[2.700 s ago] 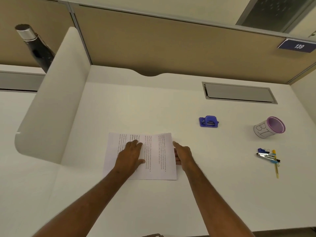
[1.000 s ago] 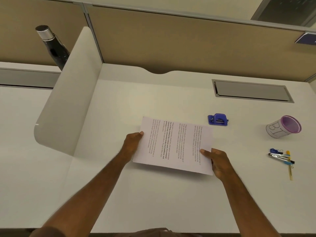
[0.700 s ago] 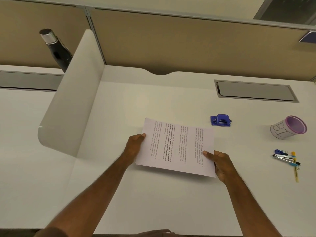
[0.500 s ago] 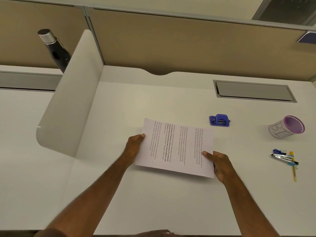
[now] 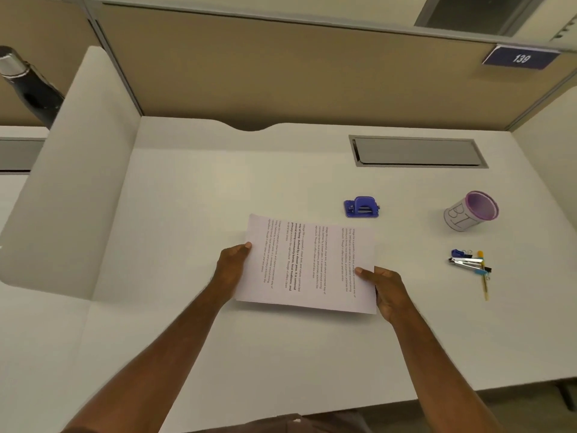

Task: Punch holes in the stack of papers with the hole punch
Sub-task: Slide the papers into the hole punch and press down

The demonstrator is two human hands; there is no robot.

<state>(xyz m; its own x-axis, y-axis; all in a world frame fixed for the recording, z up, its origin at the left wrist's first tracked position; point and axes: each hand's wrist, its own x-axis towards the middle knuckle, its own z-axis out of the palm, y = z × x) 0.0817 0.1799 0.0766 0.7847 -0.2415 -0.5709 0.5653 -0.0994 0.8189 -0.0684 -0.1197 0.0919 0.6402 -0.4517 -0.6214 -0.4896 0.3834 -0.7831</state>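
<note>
1. The stack of white printed paper sheets (image 5: 307, 267) is held just above the white laminate desk (image 5: 218, 189), lifted clear with a thin shadow along its near edge. Its lines of text run sideways to the person.
2. The left hand (image 5: 232, 265) grips the sheets' 9 o'clock edge, thumb on top and fingers curled beneath, out of sight.
3. The right hand (image 5: 385, 287) pinches the corner at about 4 o'clock, thumb lying on the top sheet and the other fingers tucked under.
4. The small blue plastic two-hole punch (image 5: 361, 207) sits on the desk at roughly 1 o'clock from the paper's centre, just beyond the far right corner and apart from it.
5. The punch's long axis runs 9-to-3, about parallel to the paper's far edge. Which side its slot faces I cannot tell.
6. The right hand is the nearer one to the punch; my judgement is that the sheets need to slide toward 12 to 1 o'clock to feed an edge in, so no hole is made yet.
7. At 3 o'clock lie a purple-rimmed white cup marked "BT" (image 5: 470, 210) and a small heap of clips and pens (image 5: 470, 264), well apart from both hands.
</note>
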